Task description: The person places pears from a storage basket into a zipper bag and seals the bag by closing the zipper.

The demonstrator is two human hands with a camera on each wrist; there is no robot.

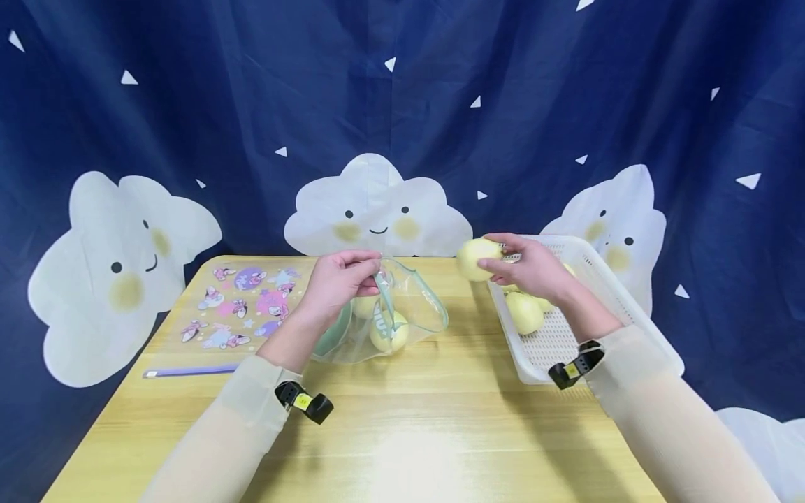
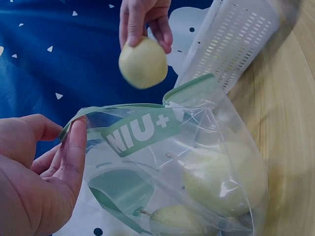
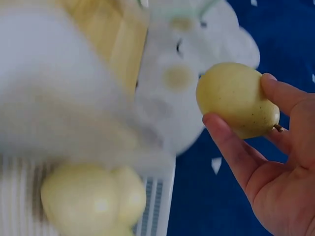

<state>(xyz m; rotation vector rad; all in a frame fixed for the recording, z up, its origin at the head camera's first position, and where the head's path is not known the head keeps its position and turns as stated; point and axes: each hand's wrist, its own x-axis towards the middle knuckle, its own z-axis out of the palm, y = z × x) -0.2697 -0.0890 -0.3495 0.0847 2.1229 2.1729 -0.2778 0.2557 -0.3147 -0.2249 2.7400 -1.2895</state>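
Note:
My left hand (image 1: 339,283) pinches the green-edged rim of a clear zip bag (image 2: 216,123) that stands on the table with its mouth spread. Inside the bag lie pale yellow pears (image 2: 221,182), seen through the plastic beside its green printed panel. Held up between the basket and the bag is another pear (image 3: 236,98), its stem toward the palm. The thumb and fingers of my right hand (image 1: 534,269) grip it, above the bag's height. More pears (image 1: 525,313) sit in the white basket (image 1: 648,342) below that hand.
A translucent patterned zip bag (image 1: 245,307) with a purple slider strip (image 1: 189,371) lies flat on the left of the wooden table (image 1: 402,419). Behind the table hangs a blue curtain (image 1: 402,105) with cloud prints.

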